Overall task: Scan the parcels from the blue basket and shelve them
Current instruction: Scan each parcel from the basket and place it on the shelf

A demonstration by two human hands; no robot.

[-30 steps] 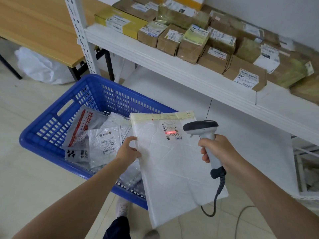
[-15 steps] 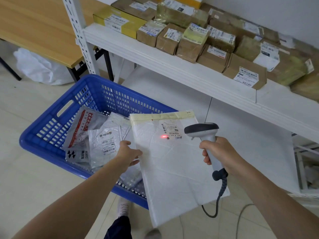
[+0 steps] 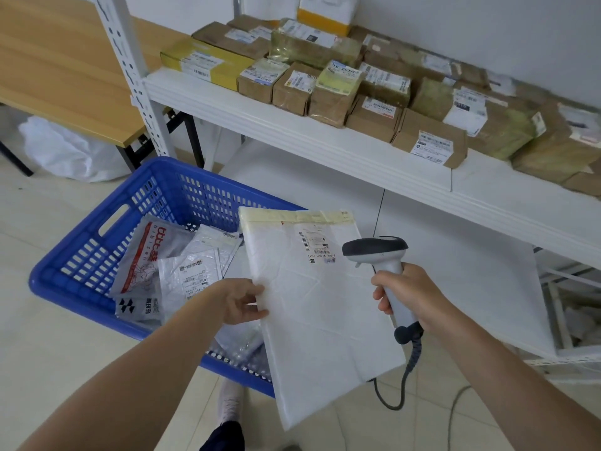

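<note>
Beside white shelving (image 3: 260, 125), left hand (image 3: 240, 301) pinches the white parcel (image 3: 318, 314); right hand (image 3: 413, 297) grips the scanner (image 3: 374, 250).

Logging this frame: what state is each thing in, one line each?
White mailer: held flat, label up.
Left-hand grip: pinching the mailer's left edge.
Scanner: aimed toward the label, no red beam visible.
Right-hand grip: curled round the scanner's handle.
Blue basket: on the floor, parcels inside.
Shelf: lined with boxes.
</note>
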